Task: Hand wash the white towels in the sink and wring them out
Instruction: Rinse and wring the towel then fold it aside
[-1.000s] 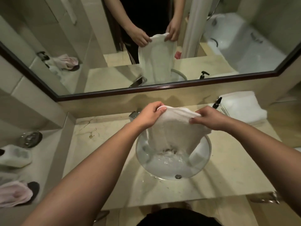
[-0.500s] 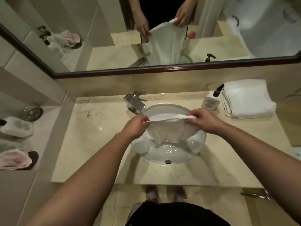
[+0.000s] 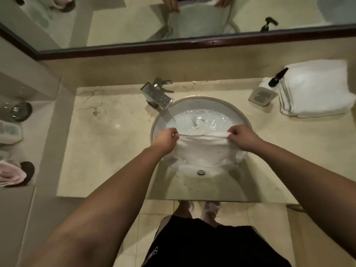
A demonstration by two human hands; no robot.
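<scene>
Bathroom sink (image 3: 200,102), frame centre | left hand (image 3: 165,140), right hand (image 3: 243,137) pinching wet towel (image 3: 204,149) | wringing pending, folded stack (image 3: 316,89) untouched upper right

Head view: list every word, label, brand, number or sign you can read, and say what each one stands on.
No text reads clearly in this frame.
Soap dispenser: a grey label with dark blocks, too blurred to read.
Black shorts: a pale script mark near the hem, partly cut off, unreadable.
White bottle on the left ledge: a grey label, too blurred.
Folded towels, faucet, sink: no markings visible.
</scene>
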